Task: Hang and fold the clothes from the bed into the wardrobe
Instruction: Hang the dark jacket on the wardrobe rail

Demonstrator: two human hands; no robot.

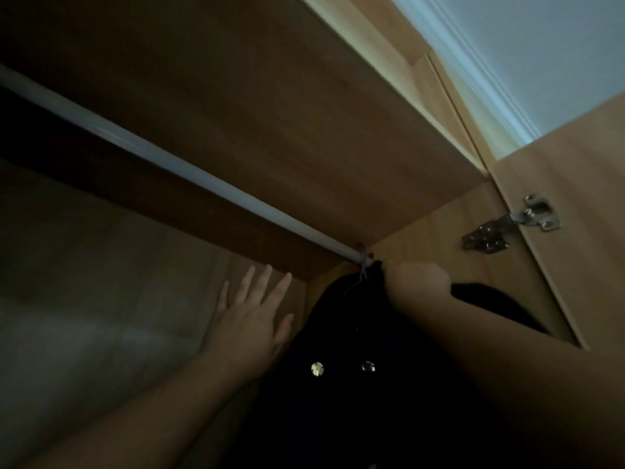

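Your right hand [417, 282] grips the top of the black garment [355, 384], which hangs at the right end of the wardrobe rail [162, 157]; your left hand [250, 319] is spread open beside it.

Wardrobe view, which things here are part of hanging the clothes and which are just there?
Part of the job:
- dark garment with shiny buttons
- hanger hook at the rail
- hanging rail
- right hand, gripping the garment's top
- left hand, fingers spread, holding nothing

Just there:
- door hinge
- wardrobe door
- ceiling
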